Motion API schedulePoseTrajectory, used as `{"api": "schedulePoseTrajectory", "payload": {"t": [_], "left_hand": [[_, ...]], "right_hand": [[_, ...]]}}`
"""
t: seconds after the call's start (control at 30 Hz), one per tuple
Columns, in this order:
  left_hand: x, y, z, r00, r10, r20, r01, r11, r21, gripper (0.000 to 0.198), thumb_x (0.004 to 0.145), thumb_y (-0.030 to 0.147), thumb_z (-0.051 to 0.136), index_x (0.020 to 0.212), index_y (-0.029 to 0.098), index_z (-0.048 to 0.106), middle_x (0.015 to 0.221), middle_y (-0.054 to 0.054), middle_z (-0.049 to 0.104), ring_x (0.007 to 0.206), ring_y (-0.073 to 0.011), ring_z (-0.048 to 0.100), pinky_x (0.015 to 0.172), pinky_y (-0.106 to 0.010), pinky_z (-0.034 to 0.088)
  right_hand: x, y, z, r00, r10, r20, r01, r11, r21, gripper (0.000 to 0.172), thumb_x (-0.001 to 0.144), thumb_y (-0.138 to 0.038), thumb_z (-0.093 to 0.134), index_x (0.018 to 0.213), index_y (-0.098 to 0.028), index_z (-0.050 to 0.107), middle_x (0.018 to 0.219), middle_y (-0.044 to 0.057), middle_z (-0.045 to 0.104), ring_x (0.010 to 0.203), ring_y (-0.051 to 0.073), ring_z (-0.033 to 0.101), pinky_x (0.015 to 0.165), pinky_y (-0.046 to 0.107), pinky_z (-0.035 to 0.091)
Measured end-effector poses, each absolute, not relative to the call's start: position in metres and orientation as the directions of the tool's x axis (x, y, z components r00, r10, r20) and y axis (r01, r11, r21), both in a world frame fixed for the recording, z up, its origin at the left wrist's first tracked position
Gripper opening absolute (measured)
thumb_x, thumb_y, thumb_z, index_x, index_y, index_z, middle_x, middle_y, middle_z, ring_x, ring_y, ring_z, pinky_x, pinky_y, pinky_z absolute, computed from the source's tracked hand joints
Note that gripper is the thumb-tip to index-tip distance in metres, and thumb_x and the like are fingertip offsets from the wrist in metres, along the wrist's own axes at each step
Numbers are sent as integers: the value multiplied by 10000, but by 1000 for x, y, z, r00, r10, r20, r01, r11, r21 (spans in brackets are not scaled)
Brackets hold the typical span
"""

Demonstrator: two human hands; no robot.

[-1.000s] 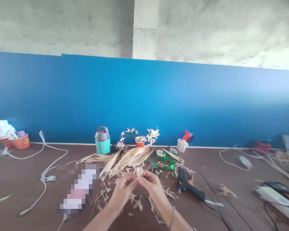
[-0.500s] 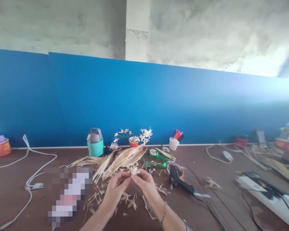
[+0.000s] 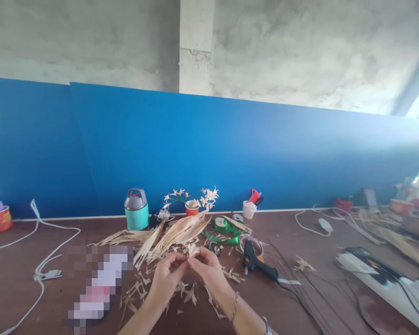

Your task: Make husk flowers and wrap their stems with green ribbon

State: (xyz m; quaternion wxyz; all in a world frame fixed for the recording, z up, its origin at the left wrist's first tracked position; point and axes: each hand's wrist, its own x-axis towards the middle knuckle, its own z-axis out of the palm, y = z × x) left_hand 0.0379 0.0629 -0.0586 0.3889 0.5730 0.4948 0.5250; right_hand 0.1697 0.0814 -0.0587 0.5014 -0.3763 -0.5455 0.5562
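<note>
A small cream husk flower point(image 3: 193, 250) is pinched between the fingertips of both hands, its petals pointing up and away from me. My left hand point(image 3: 169, 274) grips it from the left, thumb against the fingers. From the other side my right hand point(image 3: 207, 267) holds it the same way, a chain bracelet on the wrist. The flower's base is hidden by the fingers. Beyond the hands lies a heap of dried corn husks point(image 3: 181, 232). Under and around the wrists are husk scraps and loose petal pieces point(image 3: 190, 294).
A black glue gun point(image 3: 260, 265) lies right of the hands, near green ribbon point(image 3: 226, 225). Behind stand a turquoise jar point(image 3: 137, 216), a red cup point(image 3: 192, 209) with flower stems and a white cup point(image 3: 249, 210). White cables point(image 3: 38, 260) run at left; a white power strip point(image 3: 380, 284) lies right.
The view has shifted slightly, so the table things sit a little lower and further left. Both hands keep hold of the flower; its petals appear turned slightly.
</note>
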Motion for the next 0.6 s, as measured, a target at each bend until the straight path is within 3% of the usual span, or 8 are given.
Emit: {"api": "schedulePoseTrajectory", "payload": {"t": [0.07, 0.17, 0.27, 0.4, 0.5, 0.6], "left_hand": [[37, 63, -60, -48, 974, 220, 187, -207, 960, 218, 693, 379, 626, 687, 163, 651, 627, -10, 645, 615, -175, 575, 589, -246, 447], [36, 64, -60, -81, 971, 224, 224, -201, 954, 218, 698, 376, 605, 672, 162, 639, 621, -14, 646, 619, -180, 584, 601, -252, 448], [35, 66, -60, -111, 969, 222, 237, -191, 952, 230, 694, 384, 595, 647, 161, 622, 590, -12, 638, 583, -174, 578, 584, -252, 443], [35, 68, -61, -136, 962, 238, 239, -201, 950, 223, 696, 379, 582, 646, 163, 608, 537, 6, 597, 515, -148, 547, 521, -232, 421], [37, 68, -62, -145, 971, 193, 220, -158, 963, 232, 701, 391, 570, 680, 163, 609, 537, 21, 579, 395, -105, 481, 419, -212, 372], [40, 67, -62, -150, 980, 129, 156, -106, 982, 246, 680, 410, 572, 674, 164, 589, 519, 39, 555, 309, -75, 423, 353, -198, 327]], "right_hand": [[172, 83, -56, -225, 964, 142, 144, 177, -974, 168, 719, -334, 580, 711, -168, 555, 640, -13, 591, 601, 123, 548, 564, 216, 436], [189, 91, -44, -229, 964, 135, 513, 238, -825, 121, 717, -193, 537, 813, -167, 607, 735, 4, 654, 671, 141, 598, 595, 215, 450], [226, 100, -28, -204, 973, 104, 692, 218, -688, 168, 657, -114, 569, 792, -176, 647, 747, 20, 677, 729, 179, 622, 673, 253, 448], [286, 105, -21, 31, 998, 58, 913, -4, -408, 189, 668, -82, 537, 805, -132, 657, 908, 169, 664, 920, 341, 601, 771, 432, 409], [314, 98, -31, 199, 980, 29, 957, -188, -222, 296, 672, -62, 555, 959, -76, 627, 1017, 264, 611, 973, 426, 574, 777, 513, 382], [323, 90, -47, 250, 968, 33, 964, -246, -105, 366, 695, -12, 511, 1055, -43, 574, 1019, 268, 604, 981, 407, 580, 794, 507, 377]]}}
